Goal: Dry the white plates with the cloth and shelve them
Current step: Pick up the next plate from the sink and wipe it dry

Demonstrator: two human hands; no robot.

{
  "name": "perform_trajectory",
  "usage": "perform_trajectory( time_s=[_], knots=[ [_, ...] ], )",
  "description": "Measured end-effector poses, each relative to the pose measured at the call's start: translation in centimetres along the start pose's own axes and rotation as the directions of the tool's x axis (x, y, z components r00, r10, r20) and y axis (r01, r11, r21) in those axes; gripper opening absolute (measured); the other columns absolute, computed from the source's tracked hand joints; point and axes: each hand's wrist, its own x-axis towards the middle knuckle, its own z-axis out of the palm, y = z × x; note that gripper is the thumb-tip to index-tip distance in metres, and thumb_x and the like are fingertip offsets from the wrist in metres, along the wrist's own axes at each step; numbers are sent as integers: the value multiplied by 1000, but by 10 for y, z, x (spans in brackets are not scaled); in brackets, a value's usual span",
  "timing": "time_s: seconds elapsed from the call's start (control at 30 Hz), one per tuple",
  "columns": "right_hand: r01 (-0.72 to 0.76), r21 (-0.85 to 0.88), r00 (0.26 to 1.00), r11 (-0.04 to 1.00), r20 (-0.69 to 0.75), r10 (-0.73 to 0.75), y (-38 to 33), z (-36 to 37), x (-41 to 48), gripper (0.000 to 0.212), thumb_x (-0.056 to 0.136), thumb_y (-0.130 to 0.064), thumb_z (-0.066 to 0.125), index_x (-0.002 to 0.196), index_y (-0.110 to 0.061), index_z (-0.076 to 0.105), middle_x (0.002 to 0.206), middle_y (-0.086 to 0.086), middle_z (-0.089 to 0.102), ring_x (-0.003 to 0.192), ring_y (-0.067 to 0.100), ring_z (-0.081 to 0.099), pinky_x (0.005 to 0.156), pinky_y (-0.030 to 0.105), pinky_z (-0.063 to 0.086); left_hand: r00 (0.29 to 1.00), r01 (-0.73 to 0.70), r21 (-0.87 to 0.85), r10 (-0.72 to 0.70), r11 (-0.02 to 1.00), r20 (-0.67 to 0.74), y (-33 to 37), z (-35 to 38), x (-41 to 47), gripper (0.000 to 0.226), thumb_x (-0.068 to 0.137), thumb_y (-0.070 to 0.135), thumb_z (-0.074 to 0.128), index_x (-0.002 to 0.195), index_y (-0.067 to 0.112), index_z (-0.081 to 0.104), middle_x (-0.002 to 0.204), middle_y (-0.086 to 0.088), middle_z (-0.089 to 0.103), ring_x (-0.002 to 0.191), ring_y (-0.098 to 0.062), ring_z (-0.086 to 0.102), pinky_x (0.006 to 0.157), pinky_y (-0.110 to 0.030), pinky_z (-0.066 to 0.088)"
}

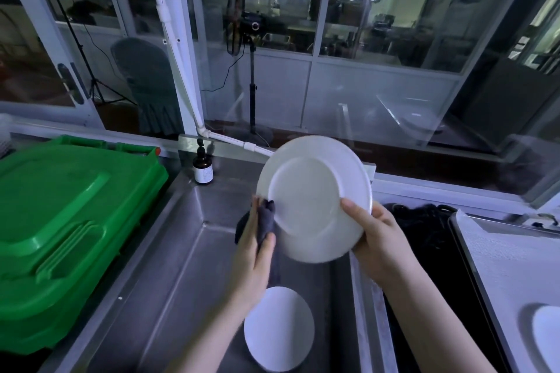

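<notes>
Nearest me, a second plate (278, 328) lies in the steel sink (169, 251). Above it my right hand (378, 239) grips the tilted white plate (313, 198) by its rim, while my left hand (253, 254) presses a dark cloth (266, 221) against its edge. Farther back stands a brown bottle (203, 167); its label is unreadable.

Held plate (313, 197): white, round, tilted up, underside facing viewer, above sink. Dark grey cloth (265, 222) bunched against its left rim. Second white plate (278, 328) lies nearer, in sink. Third plate (548, 336) far right, partly cropped.
</notes>
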Motion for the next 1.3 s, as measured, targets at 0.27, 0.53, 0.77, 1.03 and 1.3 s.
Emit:
perform_trajectory(
  time_s=[0.27,0.53,0.77,1.03,1.3],
  knots=[
    [-62,215,982,975,-162,98,19,27,12,31,93,-17,62,122,-7,63,120,21,70,109,36,68,97,51,52,975,-223,262,219,939,43,1,32,-10,56,97,43,29,148,37,7,161,17,4,149,0,-4,121,-24,0],
    [-52,294,987,955,-131,94,18,30,9,42,89,-21,63,129,-9,61,122,17,70,108,30,69,86,41,59,962,-264,289,271,920,16,1,15,-8,54,101,34,33,150,37,10,163,9,9,151,-9,1,121,-43,10],
    [-111,273,980,955,-127,150,22,38,8,34,98,-14,54,129,0,58,125,26,66,112,40,66,99,52,52,957,-286,393,278,874,78,3,26,1,52,100,45,25,150,36,14,161,13,8,150,-4,1,122,-46,15],
    [-79,293,982,953,-139,124,18,29,12,42,98,-22,54,137,-6,54,131,25,63,122,43,59,102,56,48,914,-401,460,380,792,141,3,22,-8,54,103,44,24,155,27,19,165,4,11,152,-16,6,118,-47,15],
    [-113,154,985,982,-114,131,39,34,-4,34,77,-21,71,108,-7,75,112,23,72,97,32,73,84,39,60,986,-147,287,117,947,121,13,21,38,52,105,33,35,153,27,19,160,15,8,151,-10,3,119,-24,4]
  ],
)
